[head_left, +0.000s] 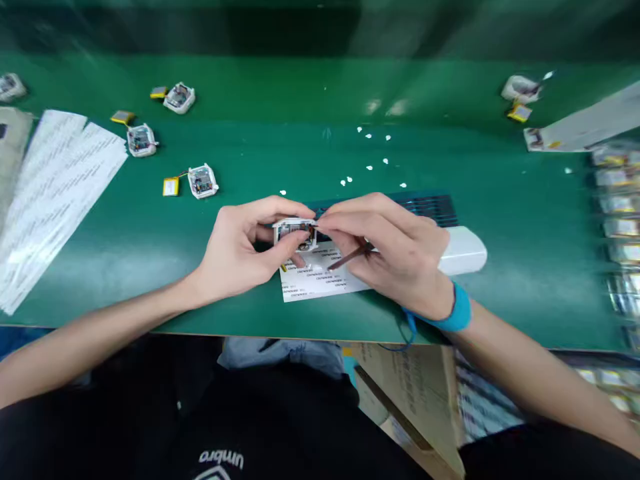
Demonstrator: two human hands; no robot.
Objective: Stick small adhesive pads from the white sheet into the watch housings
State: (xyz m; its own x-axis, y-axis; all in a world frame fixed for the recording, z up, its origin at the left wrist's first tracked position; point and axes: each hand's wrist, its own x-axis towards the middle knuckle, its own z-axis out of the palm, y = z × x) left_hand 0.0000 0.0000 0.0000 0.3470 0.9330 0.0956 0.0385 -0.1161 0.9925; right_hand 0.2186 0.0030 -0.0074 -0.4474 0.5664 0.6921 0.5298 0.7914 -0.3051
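A white square device housing [296,225] with a circuit board inside is held between the thumb and fingers of my left hand [245,247]. My right hand [385,243] touches the housing's right edge with its fingertips; whatever is pinched there is too small to make out. A thin dark tool [350,257] also lies in my right hand, its tip pointing down and left. Under both hands is a white printed sheet [320,283]. A blue band circles my right wrist.
Housings with yellow batteries lie at left [203,181] and upper right [521,89]. Long printed strips [60,180] are at far left. Small white pieces [369,168] dot the green table [280,153]. A white rounded object [464,251] sits beside my right hand; rows of parts line the right edge.
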